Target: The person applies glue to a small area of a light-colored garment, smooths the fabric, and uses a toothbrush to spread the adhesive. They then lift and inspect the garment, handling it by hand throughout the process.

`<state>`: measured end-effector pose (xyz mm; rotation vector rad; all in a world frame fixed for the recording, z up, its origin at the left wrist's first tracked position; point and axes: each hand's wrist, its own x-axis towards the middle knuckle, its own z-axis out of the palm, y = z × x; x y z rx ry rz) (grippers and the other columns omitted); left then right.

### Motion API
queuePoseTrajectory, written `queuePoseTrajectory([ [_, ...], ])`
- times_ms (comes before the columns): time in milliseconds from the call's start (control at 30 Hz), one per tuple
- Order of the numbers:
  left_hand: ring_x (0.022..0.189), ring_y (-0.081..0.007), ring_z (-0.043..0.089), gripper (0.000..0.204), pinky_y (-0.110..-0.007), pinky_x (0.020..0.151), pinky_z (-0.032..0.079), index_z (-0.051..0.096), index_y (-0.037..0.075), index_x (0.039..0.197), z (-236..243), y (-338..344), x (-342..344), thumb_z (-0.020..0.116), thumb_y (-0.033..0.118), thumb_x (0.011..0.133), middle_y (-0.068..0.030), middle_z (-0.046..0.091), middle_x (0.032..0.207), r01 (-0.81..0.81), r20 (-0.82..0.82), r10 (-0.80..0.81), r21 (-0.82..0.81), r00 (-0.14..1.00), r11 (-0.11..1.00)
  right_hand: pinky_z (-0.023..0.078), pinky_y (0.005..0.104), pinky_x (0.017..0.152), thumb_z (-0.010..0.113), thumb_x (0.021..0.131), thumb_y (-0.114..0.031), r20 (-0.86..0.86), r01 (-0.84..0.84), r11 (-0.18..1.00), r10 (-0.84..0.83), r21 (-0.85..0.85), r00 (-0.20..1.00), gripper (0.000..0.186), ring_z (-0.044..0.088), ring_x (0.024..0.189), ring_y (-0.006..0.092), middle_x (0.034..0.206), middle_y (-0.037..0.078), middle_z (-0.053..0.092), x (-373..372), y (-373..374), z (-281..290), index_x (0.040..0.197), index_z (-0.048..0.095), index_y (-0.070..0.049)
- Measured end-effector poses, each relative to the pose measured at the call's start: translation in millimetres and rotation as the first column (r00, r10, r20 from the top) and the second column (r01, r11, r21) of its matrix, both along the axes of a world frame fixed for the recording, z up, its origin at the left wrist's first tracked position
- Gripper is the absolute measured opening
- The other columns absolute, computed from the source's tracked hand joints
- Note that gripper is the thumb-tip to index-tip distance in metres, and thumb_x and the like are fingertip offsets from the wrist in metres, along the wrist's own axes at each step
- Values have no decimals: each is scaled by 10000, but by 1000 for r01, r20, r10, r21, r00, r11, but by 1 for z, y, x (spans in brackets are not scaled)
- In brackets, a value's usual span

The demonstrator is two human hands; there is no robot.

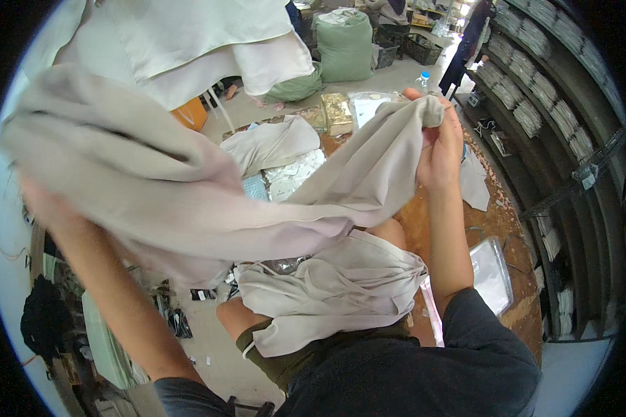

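I hold a light grey-beige garment (pixel 257 215) stretched in the air between my hands. My right hand (pixel 443 142) grips one bunched end at upper right, fingers closed on it. My left hand (pixel 45 198) is at the far left, blurred and partly behind the raised, bunched other end, which it holds. A second grey-beige cloth (pixel 334 278) lies crumpled across my lap. Behind the stretched garment, a folded grey cloth (pixel 271 142) and some white paper pieces (pixel 292 174) lie on the worn wooden table (pixel 501 271).
Clear plastic bags (pixel 487 274) lie at the table's right. A capped bottle (pixel 422 80) stands at the back. Dark shelves (pixel 556 174) of folded items line the right side. White fabric (pixel 188 42) hangs upper left; a green sack (pixel 344 48) and a seated person (pixel 389 10) are behind.
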<state>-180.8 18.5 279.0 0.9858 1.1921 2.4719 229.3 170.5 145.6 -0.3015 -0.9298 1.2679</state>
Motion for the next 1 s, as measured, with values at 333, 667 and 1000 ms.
queuePoseTrajectory([
  [333,1015,-240,639,372,-407,849,513,658,87,1145,-184,26,121,681,325,860,-112,682,1075,175,-480,-735,-768,479,616,531,287,712,445,915,-32,202,-192,979,201,-66,958,99,627,800,146,1039,163,655,-48,-31,-6,856,524,-41],
  [667,788,-69,514,185,-224,725,422,582,-6,1020,-231,4,178,654,130,916,-2,606,860,405,-128,-473,-355,872,843,502,249,714,476,939,-65,367,-524,829,557,-193,745,136,609,827,100,999,83,653,-111,-39,-38,975,598,-16],
  [1000,806,-48,533,184,-207,734,417,618,19,1054,-268,-40,154,616,169,949,5,631,914,433,238,-364,-420,900,797,417,195,552,548,948,-137,362,-567,721,692,-399,625,132,528,681,29,827,-37,602,-153,-57,-100,1002,640,-58],
])
